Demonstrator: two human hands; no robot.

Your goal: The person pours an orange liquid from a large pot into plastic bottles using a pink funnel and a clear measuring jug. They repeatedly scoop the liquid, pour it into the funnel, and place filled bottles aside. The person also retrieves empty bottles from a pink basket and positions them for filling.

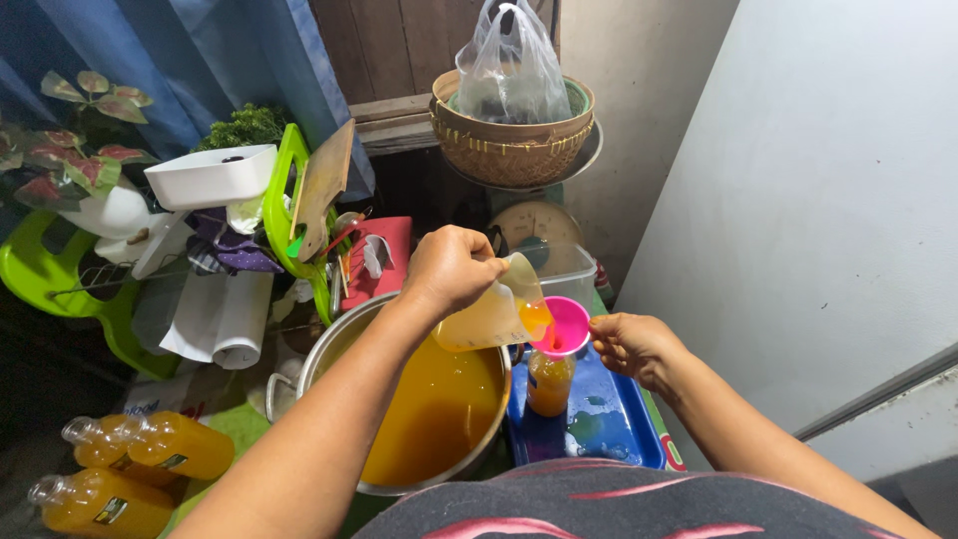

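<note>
Nearest the lens, a dark shirt with red streaks [599, 504] fills the bottom edge of the frame. Just above it, centre frame: left hand [449, 269] clenched around a clear plastic jug of orange liquid [494, 311], tilted, spout over a pink plastic funnel [566, 325]. Funnel sits in the neck of a small clear plastic bottle [550, 381], partly filled with orange liquid, standing on a blue plastic tray [609, 424]. Right hand [631, 344] just right of the funnel, fingertips pinching its rim. Left of the tray, touching it: large steel pot of orange liquid [439, 404], the left forearm crossing above it. Lower left corner: two filled capped bottles [150, 449] lying on their sides. Upper left: green dish rack [284, 200] with a wooden board [324, 185] and white tub [212, 175]. Top centre: woven basket [509, 140] holding a clear plastic bag [511, 65].
</note>
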